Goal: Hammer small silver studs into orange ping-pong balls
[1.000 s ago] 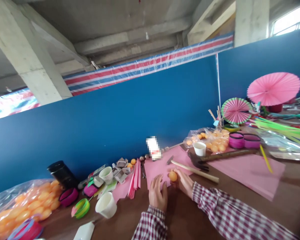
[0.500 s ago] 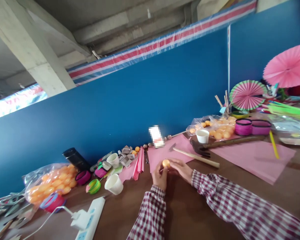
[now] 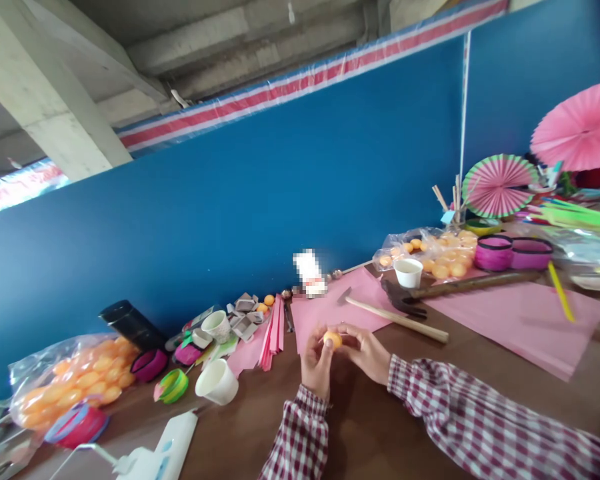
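One blue partition [image 3: 280, 200] is spanning the background, with a brown table [image 3: 250, 433] stretching below it. With the orange ball [image 3: 334, 339] as the dial's centre, a plastic bag of orange balls [image 3: 73, 347] is slumping near nine o'clock, a pink sheet [image 3: 327, 310] is lying at twelve, and a wooden-handled hammer [image 3: 397, 319] is resting between two and three. The left hand [image 3: 317, 363] is closing thumb and fingers around the ball; the right hand [image 3: 367, 352] is curling its fingers at the ball's three-o'clock side, though whether it is pinching I cannot tell. The ball's smooth-looking roundness could be inviting a slip if the fingertips lose purchase; uneven squeezing might be denting it. The striped sheeting [image 3: 230, 110] is showing blurred marks at ten; no brand or label is reading clearly.
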The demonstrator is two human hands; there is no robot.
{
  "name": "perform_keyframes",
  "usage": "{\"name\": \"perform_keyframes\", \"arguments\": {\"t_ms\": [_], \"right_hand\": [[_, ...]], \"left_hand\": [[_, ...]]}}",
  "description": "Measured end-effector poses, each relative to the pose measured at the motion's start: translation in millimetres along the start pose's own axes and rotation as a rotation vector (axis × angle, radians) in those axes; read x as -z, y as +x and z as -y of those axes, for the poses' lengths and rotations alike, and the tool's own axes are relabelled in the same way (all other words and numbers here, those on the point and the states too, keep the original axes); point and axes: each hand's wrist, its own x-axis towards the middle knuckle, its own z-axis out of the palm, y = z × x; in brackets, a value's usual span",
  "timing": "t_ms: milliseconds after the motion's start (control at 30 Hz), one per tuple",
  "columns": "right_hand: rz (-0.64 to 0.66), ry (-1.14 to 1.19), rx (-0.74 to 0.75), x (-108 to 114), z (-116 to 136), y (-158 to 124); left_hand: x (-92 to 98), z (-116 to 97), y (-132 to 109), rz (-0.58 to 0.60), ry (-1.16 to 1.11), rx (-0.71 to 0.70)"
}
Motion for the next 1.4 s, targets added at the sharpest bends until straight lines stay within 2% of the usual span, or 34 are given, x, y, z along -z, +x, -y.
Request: {"name": "perform_keyframes", "arguments": {"t_ms": [133, 233, 333, 467, 600, 767, 867, 1000, 1067, 1100, 1200, 1267, 1300, 1400], "right_hand": [[-0.065, -0.103, 0.052, -4, 0, -3], [-0.138, -0.319, 0.085, -1, 0, -2], [-0.178, -0.497, 0.112, 3, -2, 0], [-0.137, -0.566, 0.137, 4, -3, 1], [-0.094, -0.608, 0.189, 3, 2, -1], [-0.086, -0.658, 0.226, 3, 7, -5], [-0.11, -0.711, 0.225, 2, 8, -7], [-0.141, -0.836, 0.291, 10, 20, -7], [-0.192, -0.909, 0.345, 26, 32, -6], [-0.259, -0.951, 0.363, 38, 38, -4], [-0.589, -1.072, 0.297, 89, 51, 3], [-0.834, -1.134, 0.147, 128, 53, 10], [-0.891, -1.166, 0.041, 147, 53, 13], [-0.849, -1.215, -0.224, 187, 47, 23]], "left_hand": [[3.2, -1, 1, 0.036, 0.04, 0.053], [4.9, -3, 2, 0.08, 0.084, 0.026], [5.4, -3, 4, 0.067, 0.116, 0.025], [5.6, 4, 6, 0.031, 0.11, 0.054], [6.5, 8, 8, 0.06, 0.024, 0.141], [7.0, 5, 8, 0.083, -0.017, 0.169], [5.6, 2, 8, 0.062, -0.027, 0.188], [0.9, 2, 7, -0.075, -0.035, 0.192], [-1.9, 2, 6, -0.123, -0.054, 0.224], [-3.1, 1, 5, -0.142, -0.067, 0.236], [-4.6, 1, 5, -0.167, -0.095, 0.233], [-3.8, 0, 6, -0.165, -0.129, 0.238], [-3.2, -1, 7, -0.164, -0.163, 0.253], [-2.1, -5, 7, -0.189, -0.268, 0.295]]}}
